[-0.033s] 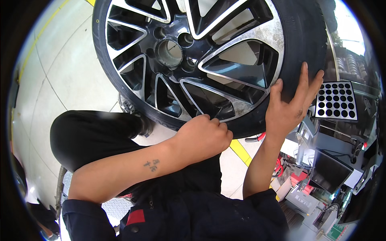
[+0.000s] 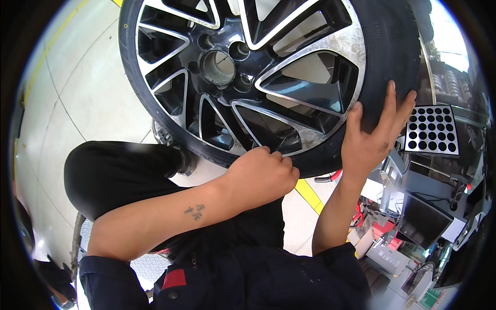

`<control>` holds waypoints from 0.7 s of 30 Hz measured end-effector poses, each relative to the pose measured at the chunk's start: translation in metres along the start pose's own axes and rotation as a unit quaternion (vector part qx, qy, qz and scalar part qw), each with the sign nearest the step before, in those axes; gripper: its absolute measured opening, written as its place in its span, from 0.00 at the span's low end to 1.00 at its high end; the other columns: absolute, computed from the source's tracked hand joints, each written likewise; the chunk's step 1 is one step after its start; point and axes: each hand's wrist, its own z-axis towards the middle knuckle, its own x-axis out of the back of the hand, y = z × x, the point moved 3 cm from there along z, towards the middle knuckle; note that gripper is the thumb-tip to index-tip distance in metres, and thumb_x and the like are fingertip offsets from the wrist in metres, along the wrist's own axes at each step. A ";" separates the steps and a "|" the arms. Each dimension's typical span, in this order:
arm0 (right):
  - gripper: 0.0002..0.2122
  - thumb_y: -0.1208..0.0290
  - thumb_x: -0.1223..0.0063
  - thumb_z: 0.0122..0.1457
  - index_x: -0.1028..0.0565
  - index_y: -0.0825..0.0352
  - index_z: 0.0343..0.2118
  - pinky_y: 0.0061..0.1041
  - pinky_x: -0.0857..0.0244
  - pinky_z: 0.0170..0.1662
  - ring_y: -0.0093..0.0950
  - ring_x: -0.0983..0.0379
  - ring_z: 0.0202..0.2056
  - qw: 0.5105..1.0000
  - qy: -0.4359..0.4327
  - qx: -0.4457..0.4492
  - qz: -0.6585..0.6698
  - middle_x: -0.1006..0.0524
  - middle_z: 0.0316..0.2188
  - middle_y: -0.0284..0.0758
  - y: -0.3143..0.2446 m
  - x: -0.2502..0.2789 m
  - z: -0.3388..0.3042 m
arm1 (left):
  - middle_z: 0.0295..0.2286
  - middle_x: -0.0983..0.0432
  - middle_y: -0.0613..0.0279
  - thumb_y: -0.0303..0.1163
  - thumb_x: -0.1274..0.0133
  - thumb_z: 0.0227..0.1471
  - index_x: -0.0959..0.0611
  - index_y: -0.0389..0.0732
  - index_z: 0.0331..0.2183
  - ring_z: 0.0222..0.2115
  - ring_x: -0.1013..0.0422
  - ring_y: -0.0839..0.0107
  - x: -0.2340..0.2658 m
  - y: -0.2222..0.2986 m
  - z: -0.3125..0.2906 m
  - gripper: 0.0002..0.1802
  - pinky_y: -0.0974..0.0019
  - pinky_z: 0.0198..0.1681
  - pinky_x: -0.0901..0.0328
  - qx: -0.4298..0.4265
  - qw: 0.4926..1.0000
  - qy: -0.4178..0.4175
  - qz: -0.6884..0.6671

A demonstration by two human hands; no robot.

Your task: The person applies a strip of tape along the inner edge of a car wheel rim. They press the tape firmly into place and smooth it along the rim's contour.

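Filling your 12 o'clock, the wheel (image 2: 258,68) shows you its spoked face. Your left hand (image 2: 261,176) curls into a fist at its 5 o'clock edge; whether it pinches anything is hidden. Your right hand (image 2: 369,142) spreads over the tyre (image 2: 390,49) at 4 o'clock, thumb by the rim (image 2: 347,46). Expect a heavy, stiff load, grippy rubber and slick, scratchable metal; hold the rubber at 3 and 9 o'clock.
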 end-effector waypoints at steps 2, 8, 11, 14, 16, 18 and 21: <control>0.30 0.68 0.39 0.45 0.33 0.59 0.55 0.53 0.54 0.59 0.55 0.51 0.60 1.000 -0.001 0.002 0.014 0.48 0.61 0.53 -0.002 0.001 0.000 | 0.20 0.27 0.63 0.28 0.47 0.37 0.24 0.38 0.23 0.24 0.26 0.68 -0.001 -0.001 0.000 0.06 0.68 0.29 0.32 0.000 1.000 0.008 -0.001; 0.30 0.68 0.38 0.45 0.33 0.58 0.55 0.49 0.53 0.59 0.54 0.52 0.61 1.000 -0.011 -0.015 0.013 0.47 0.61 0.52 -0.005 0.003 -0.001 | 0.20 0.27 0.62 0.28 0.48 0.37 0.24 0.37 0.22 0.24 0.26 0.67 0.000 -0.002 -0.003 0.05 0.69 0.29 0.32 0.000 1.000 0.007 -0.002; 0.31 0.69 0.37 0.44 0.32 0.57 0.55 0.49 0.51 0.59 0.53 0.52 0.61 0.999 -0.020 -0.028 0.016 0.47 0.61 0.50 -0.002 0.006 0.000 | 0.20 0.26 0.62 0.28 0.47 0.38 0.23 0.37 0.23 0.24 0.26 0.67 0.000 -0.002 -0.004 0.06 0.68 0.29 0.32 0.002 1.000 0.008 -0.003; 0.31 0.71 0.37 0.43 0.32 0.56 0.54 0.48 0.49 0.58 0.52 0.51 0.61 0.999 -0.016 -0.036 0.014 0.47 0.61 0.49 -0.006 0.006 0.001 | 0.20 0.26 0.62 0.28 0.47 0.38 0.23 0.37 0.23 0.24 0.26 0.67 -0.001 -0.003 -0.004 0.06 0.68 0.29 0.32 0.001 1.000 0.005 -0.002; 0.31 0.72 0.38 0.43 0.32 0.56 0.54 0.48 0.49 0.58 0.52 0.51 0.61 0.999 -0.014 -0.044 0.006 0.46 0.61 0.49 -0.011 0.005 0.002 | 0.20 0.26 0.62 0.28 0.47 0.38 0.23 0.37 0.23 0.24 0.26 0.67 -0.002 -0.003 -0.004 0.06 0.68 0.29 0.32 0.002 1.000 0.004 -0.004; 0.32 0.74 0.38 0.42 0.33 0.57 0.55 0.48 0.49 0.59 0.52 0.51 0.61 0.998 -0.019 -0.054 -0.010 0.46 0.61 0.50 -0.015 0.006 0.004 | 0.21 0.26 0.62 0.28 0.47 0.38 0.23 0.37 0.23 0.24 0.26 0.67 -0.002 -0.003 -0.004 0.06 0.68 0.29 0.32 0.003 1.000 0.003 -0.006; 0.34 0.75 0.39 0.42 0.35 0.57 0.57 0.48 0.49 0.59 0.53 0.51 0.61 0.997 -0.017 -0.066 -0.027 0.45 0.60 0.51 -0.022 0.007 0.009 | 0.21 0.26 0.62 0.29 0.47 0.38 0.23 0.37 0.23 0.24 0.26 0.67 -0.003 -0.004 -0.004 0.06 0.68 0.29 0.32 0.003 1.000 0.002 -0.004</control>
